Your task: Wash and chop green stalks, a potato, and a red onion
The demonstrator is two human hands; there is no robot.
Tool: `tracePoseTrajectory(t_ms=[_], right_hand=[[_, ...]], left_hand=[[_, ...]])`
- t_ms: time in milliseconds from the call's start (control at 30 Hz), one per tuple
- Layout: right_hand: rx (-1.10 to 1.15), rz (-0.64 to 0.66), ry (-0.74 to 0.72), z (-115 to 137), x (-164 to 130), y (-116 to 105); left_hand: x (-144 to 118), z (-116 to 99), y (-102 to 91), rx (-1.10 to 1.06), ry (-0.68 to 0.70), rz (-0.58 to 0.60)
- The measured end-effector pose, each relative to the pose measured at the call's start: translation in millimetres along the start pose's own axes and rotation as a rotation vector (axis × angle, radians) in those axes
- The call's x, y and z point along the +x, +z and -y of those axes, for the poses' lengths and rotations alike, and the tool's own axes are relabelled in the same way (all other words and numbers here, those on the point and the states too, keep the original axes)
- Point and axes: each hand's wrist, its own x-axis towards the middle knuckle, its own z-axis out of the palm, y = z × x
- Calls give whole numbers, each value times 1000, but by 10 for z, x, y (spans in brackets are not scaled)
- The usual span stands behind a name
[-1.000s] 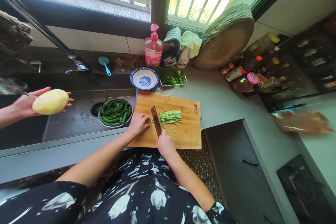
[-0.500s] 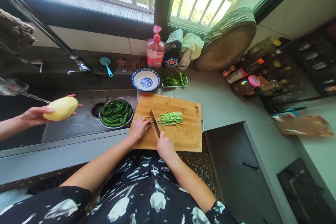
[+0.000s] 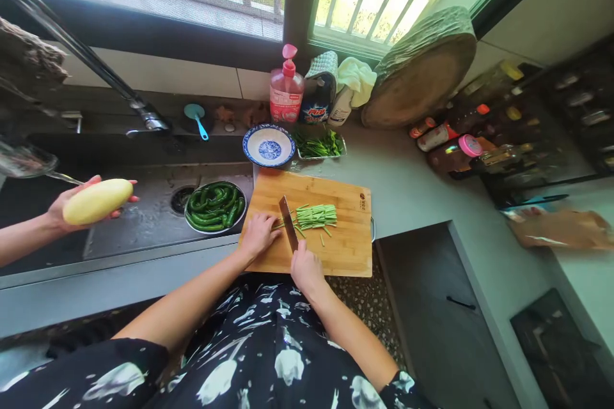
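Observation:
A wooden cutting board [image 3: 345, 249] lies on the grey counter in front of me. My right hand [image 3: 305, 268] grips the handle of a cleaver [image 3: 288, 222], its blade standing on the board. My left hand [image 3: 259, 234] lies curled on the board just left of the blade, pressing down green stems. A small pile of cut green stem pieces [image 3: 315, 215] sits right of the blade, with a few strays below it.
A metal bowl of green peppers [image 3: 213, 206] sits in the sink. Another person's hand [image 3: 62, 208] holds a peeled potato [image 3: 97, 201] over the sink. Behind the board are a blue-white bowl [image 3: 268, 145], a tray of greens [image 3: 320, 144], soap bottles and a round wooden block [image 3: 422, 70].
The cleaver has lifted and come down again slightly to the right of my left hand. The other person's potato moved right, then back left and tilted.

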Motion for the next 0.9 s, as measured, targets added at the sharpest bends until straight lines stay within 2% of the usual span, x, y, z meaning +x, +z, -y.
tracePoseTrajectory(t_ms=[300, 467, 567, 733, 800, 900], right_hand=[[-21, 45, -27, 38, -16, 85], [-24, 73, 1, 110, 144, 201], [7, 47, -4, 63, 231, 173], [43, -28, 21, -293, 139, -111], [20, -75, 95, -520, 80, -253], [-58, -142, 279, -889, 75, -420]], left_hand=[[-42, 69, 106, -55, 7, -58], [-38, 66, 157, -40, 19, -66], [-47, 63, 167, -14, 37, -67], [4, 38, 206, 16, 78, -84], [86, -50, 232, 12, 56, -70], [241, -282, 253, -45, -16, -29]])
